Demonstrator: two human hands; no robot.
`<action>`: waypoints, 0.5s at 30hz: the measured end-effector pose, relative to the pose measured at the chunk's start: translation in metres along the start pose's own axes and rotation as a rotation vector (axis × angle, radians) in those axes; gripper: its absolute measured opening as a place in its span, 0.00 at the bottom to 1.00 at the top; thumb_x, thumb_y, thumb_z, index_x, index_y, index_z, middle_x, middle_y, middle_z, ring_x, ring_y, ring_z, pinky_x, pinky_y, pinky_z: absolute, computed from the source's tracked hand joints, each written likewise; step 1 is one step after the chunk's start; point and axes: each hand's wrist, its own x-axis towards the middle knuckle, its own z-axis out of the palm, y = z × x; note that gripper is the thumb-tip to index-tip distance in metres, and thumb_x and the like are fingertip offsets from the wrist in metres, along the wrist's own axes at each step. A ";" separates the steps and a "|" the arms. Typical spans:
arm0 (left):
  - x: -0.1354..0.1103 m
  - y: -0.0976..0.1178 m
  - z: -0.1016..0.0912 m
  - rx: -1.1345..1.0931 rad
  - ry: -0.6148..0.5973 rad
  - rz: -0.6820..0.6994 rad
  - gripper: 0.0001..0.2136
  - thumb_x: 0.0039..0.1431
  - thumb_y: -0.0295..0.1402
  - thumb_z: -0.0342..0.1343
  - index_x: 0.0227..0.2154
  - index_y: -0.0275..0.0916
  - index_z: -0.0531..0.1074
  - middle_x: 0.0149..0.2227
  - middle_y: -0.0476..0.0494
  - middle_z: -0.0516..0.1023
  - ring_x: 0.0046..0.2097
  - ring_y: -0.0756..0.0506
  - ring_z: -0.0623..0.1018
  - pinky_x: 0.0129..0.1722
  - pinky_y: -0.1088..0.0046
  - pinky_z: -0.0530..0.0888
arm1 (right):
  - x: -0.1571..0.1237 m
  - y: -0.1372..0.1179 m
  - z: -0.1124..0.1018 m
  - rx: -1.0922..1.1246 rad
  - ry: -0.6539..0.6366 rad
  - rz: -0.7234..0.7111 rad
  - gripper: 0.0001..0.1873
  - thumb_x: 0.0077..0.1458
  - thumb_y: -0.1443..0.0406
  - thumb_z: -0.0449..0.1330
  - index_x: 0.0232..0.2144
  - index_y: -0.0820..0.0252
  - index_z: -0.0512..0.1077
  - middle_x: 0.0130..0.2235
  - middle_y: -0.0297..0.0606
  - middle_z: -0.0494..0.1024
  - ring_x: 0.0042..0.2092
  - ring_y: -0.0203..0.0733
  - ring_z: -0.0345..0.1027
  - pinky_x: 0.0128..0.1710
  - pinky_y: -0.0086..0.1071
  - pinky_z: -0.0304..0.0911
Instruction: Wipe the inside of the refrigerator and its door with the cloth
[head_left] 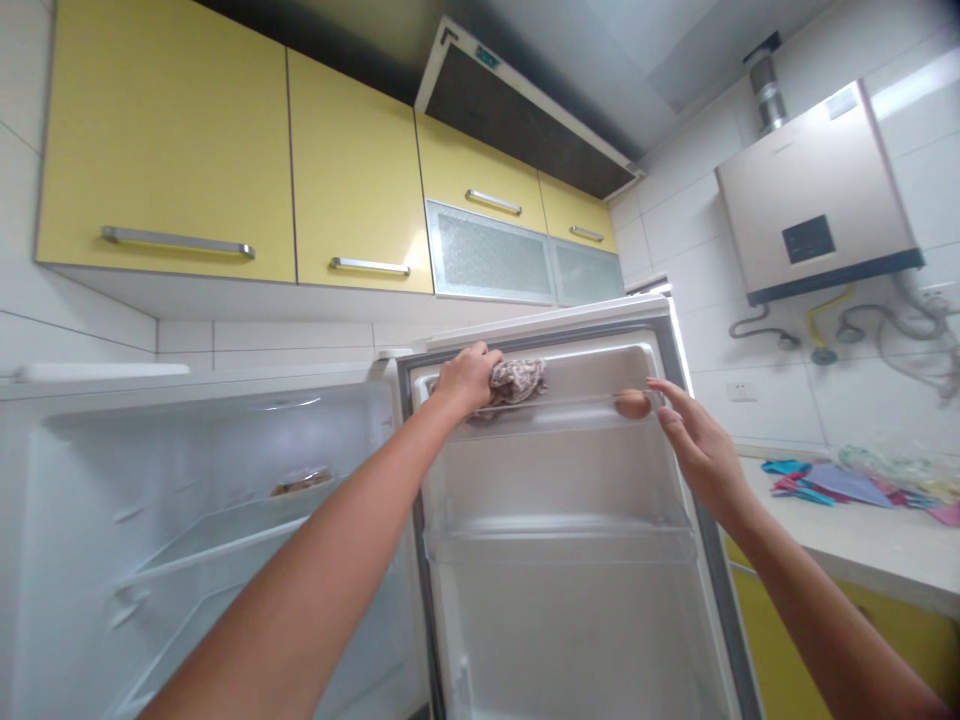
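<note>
My left hand (pixel 466 380) is closed on a crumpled, brown-and-white patterned cloth (pixel 519 380) at the left part of the top door shelf (pixel 555 415). A brown egg (pixel 632 403) lies at the right end of that clear shelf. Just right of the egg is my right hand (pixel 699 440), its fingers apart and holding nothing; the fingertips are at the shelf's right end, and I cannot tell whether they touch it. The fridge door (pixel 562 620) stands wide open. A second clear door shelf (pixel 562 545) runs below.
Left of the door is the fridge interior with a glass shelf (pixel 225 530) bearing a small package (pixel 301 481). Yellow cabinets (pixel 352 170) and a range hood (pixel 525 110) hang above. Colourful cloths (pixel 847 482) lie on the counter at right, beneath a water heater (pixel 817 200).
</note>
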 end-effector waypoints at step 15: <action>-0.119 -0.096 -0.024 -0.472 0.616 -0.789 0.15 0.48 0.40 0.62 0.39 0.45 0.70 0.48 0.42 0.77 0.58 0.30 0.72 0.57 0.45 0.69 | -0.002 0.003 0.001 -0.017 -0.003 0.027 0.26 0.64 0.48 0.49 0.59 0.49 0.67 0.61 0.42 0.71 0.61 0.56 0.65 0.58 0.56 0.63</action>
